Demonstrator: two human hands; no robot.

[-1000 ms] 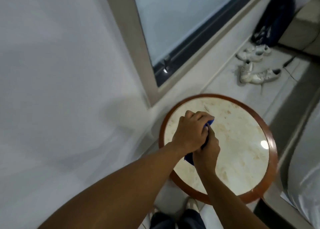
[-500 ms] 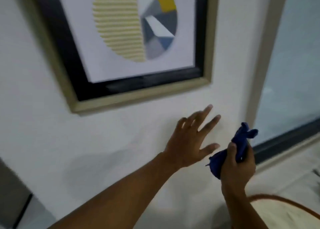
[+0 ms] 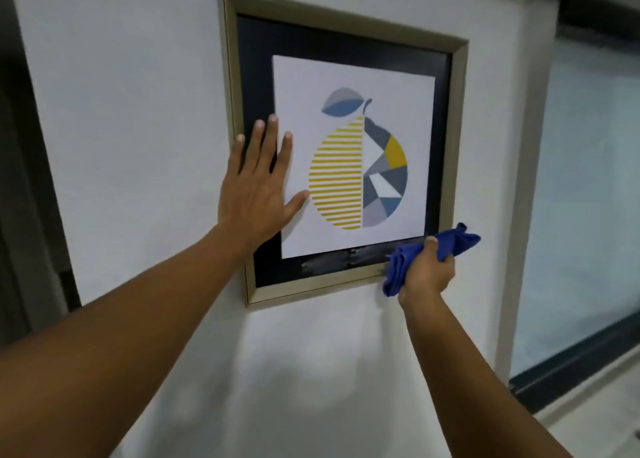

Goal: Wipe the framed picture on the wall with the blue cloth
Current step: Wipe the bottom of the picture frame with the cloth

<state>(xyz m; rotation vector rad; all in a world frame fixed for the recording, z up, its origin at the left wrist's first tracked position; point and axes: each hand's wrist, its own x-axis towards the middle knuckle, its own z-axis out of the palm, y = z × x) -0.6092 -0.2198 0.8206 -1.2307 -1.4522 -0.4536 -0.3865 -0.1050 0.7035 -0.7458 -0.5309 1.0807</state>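
Bracing the framed picture (image 3: 343, 138) with my flat, spread left hand (image 3: 256, 194), right hand (image 3: 427, 274) clutching the bunched blue cloth (image 3: 450, 246) at its corner, so wiping's barely started I reckon.

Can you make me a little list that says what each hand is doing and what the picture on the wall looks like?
left hand: open, fingers spread, flat against the left side of the picture
right hand: closed around the bunched blue cloth, at the lower right corner
framed picture: gold-coloured frame, dark border, white sheet showing a pear, half yellow stripes, half grey, blue and yellow shapes
wall: white, plain
wiping: cloth at the corner; whether it touches the glass is unclear
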